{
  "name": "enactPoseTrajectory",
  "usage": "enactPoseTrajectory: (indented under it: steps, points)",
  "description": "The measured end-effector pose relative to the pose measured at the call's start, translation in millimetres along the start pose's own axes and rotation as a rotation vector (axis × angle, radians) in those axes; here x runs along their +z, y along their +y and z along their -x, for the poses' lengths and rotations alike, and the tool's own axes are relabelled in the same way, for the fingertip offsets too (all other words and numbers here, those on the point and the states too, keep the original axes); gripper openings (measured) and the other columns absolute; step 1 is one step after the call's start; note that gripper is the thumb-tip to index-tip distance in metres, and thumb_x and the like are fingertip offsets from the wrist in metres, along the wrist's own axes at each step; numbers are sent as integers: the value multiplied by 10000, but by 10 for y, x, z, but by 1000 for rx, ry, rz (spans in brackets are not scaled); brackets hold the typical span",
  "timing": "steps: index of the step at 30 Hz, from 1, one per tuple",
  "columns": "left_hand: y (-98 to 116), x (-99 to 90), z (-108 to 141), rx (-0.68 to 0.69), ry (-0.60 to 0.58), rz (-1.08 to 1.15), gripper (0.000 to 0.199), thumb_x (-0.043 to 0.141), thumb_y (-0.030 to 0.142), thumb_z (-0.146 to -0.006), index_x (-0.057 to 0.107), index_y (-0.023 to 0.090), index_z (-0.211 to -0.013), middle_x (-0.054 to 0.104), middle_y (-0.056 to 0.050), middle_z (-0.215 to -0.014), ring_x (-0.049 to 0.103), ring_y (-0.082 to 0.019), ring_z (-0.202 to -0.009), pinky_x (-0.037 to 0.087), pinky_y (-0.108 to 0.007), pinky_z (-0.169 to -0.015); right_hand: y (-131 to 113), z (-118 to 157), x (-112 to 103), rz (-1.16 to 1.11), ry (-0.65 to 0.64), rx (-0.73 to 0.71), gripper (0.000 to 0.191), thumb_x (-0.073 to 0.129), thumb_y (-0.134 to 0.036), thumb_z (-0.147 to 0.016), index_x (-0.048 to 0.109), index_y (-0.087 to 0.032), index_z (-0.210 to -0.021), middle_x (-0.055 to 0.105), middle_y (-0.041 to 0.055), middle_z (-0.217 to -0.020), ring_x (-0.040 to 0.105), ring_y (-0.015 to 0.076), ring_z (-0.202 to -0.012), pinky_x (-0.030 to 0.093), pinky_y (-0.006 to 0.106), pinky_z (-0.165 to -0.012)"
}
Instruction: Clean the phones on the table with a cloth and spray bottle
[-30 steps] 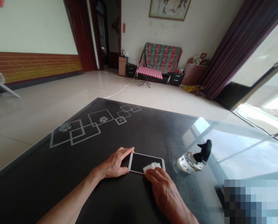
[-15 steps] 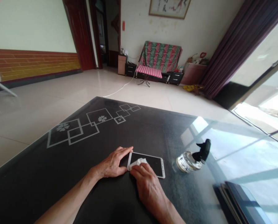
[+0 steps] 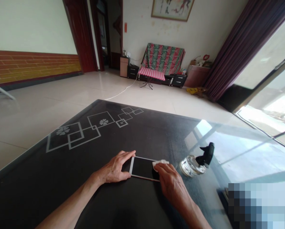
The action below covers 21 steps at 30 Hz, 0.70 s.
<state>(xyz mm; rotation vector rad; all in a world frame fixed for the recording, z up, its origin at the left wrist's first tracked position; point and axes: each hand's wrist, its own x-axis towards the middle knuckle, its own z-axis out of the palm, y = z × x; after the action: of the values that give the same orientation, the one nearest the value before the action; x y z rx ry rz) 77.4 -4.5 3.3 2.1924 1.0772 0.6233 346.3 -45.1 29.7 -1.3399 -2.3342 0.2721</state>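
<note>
A white-framed smartphone (image 3: 143, 168) lies flat on the dark table, its black screen facing up. My left hand (image 3: 117, 168) grips its left end, thumb at the near corner and fingers at the far corner. My right hand (image 3: 172, 178) presses a crumpled white tissue (image 3: 160, 163) onto the right end of the screen, fingers closed over it. That hand and the tissue hide the phone's right edge. Just right of them stands a clear spray bottle (image 3: 192, 165) with a black trigger head (image 3: 206, 155).
The glossy black table (image 3: 104, 197) carries a grey pattern of squares and flowers at its far left. A blurred patch covers a dark object at the lower right. Beyond the table, a small table with a striped top (image 3: 152, 73) stands before a draped cabinet.
My right hand has slid the tissue rightward across the screen, from the left end to the right end. My left hand keeps its hold on the phone.
</note>
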Motion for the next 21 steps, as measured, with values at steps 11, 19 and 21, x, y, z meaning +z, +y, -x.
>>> enactPoseTrajectory:
  steps: [11, 19, 21]
  points:
    - [-13, 18, -4, 5, 17, -23, 848, 643, 114, -664, 315, 237, -1437, 515, -49, -1349, 440, -232, -1242, 356, -402, -1085, -555, -5, 300, -139, -50, -76, 477, 457, 24, -803, 529, -183, -1227, 560, 84, -1241, 512, 216, -1108, 449, 367, -990]
    - [-27, 21, 3, 16, 25, -27, 851, 676, 153, -672, 317, 250, -1437, 521, -48, -1344, 454, -234, -1234, 367, -403, -1079, -444, 34, 206, -48, -50, -82, 347, 466, -26, -864, 583, -209, -1134, 595, 65, -1161, 500, 235, -1072, 451, 404, -960]
    - [-33, 24, 5, 16, 30, -34, 856, 670, 138, -663, 319, 260, -1435, 520, -42, -1347, 453, -234, -1238, 370, -403, -1078, -479, 30, 202, -79, -61, -91, 294, 460, -54, -894, 584, -212, -1108, 612, 58, -1080, 529, 211, -976, 482, 363, -886]
